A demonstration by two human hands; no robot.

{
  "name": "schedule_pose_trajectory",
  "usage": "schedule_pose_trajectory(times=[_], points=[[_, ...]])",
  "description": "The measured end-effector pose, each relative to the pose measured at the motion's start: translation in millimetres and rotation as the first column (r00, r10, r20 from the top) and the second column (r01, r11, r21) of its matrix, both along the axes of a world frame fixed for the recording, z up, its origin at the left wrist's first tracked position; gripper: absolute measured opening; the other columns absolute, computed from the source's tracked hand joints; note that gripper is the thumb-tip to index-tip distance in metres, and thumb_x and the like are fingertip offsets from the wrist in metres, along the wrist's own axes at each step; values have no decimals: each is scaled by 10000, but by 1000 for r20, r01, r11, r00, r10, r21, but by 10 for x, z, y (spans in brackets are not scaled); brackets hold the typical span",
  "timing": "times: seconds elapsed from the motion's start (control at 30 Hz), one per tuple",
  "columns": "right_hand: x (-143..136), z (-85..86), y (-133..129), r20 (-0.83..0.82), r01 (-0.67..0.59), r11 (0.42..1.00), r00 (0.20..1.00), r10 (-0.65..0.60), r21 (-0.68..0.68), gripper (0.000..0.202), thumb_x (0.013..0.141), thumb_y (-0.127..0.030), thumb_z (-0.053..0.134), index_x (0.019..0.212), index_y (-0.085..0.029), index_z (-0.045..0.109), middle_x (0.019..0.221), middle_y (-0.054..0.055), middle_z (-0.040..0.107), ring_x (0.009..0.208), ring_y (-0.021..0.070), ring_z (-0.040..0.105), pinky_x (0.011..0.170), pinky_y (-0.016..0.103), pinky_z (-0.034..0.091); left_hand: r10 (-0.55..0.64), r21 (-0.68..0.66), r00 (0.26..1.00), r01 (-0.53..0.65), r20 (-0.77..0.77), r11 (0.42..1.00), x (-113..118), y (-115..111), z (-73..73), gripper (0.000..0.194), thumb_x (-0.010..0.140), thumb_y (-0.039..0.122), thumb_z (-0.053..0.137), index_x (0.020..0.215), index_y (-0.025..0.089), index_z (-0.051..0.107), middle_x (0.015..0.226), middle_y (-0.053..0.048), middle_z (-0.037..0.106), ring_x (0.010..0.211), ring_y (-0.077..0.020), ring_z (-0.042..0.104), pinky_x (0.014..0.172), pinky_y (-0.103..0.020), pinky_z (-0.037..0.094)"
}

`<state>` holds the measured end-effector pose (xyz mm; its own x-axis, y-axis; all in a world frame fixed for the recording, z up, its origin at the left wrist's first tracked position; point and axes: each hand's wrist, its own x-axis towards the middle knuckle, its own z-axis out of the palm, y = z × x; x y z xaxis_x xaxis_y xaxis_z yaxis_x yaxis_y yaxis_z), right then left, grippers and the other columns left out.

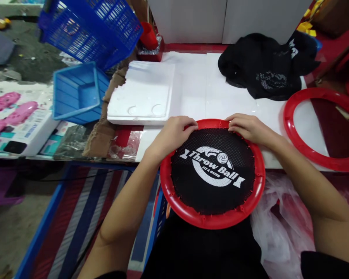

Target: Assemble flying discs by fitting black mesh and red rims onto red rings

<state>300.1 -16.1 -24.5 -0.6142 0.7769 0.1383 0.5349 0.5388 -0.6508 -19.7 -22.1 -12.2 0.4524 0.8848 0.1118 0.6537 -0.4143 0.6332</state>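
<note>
A round red frame (174,201) with black mesh (203,199) across it, printed "Throw Ball", rests between the table edge and my lap. My left hand (180,131) holds its upper left rim, thumb and fingers pressed together at the mesh border. On the upper right rim, my right hand (246,127) has its fingers closed over the rim and the edge of the mesh. Pegs line the inner side of the ring, with the mesh hooked around them.
Behind are a white foam block (148,91) and black mesh pieces (267,69). To the right lies a bare red ring (291,120). At left stand a light blue basket (75,93), a darker blue basket (104,35) and pink items (20,114). Clear plastic bags (282,224) hang at lower right.
</note>
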Motion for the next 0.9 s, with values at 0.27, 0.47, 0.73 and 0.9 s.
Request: schedule_pose_trajectory(times=[0.27,0.47,0.73,0.9], points=[[-52,132,-21,-125,-32,993,992,18,-113,176,1033,-358,624,1061,-283,781,1377,72,714,1246,269,689,1116,496,544,-174,226,935,250,-309,942,243,-279,-12,289,1062,328,629,1309,200,707,1483,-174,596,1397,-353,535,1153,-536,475],[-248,109,-251,103,-86,996,991,82,37,316,979,-283,686,1287,-282,762,1687,112,499,1557,360,468,1276,631,398,-206,85,935,239,-288,967,261,-143,140,167,999,294,708,1110,173,739,1239,-135,688,1212,-327,597,1052,-479,517],[-271,110,-180,-210,89,955,966,-153,-284,173,1001,-396,668,984,-247,754,1292,69,789,1206,279,723,1100,488,525,-19,-300,952,115,306,947,159,103,56,100,908,280,772,896,187,807,937,-51,801,915,-203,710,937,-376,549],[-286,30,-144,-195,172,957,956,-219,-231,163,984,-369,677,958,-253,789,1288,60,784,1181,276,716,1091,475,511,-25,-421,943,172,332,891,147,273,14,183,899,309,769,994,172,845,955,-73,822,897,-211,732,863,-361,567]])
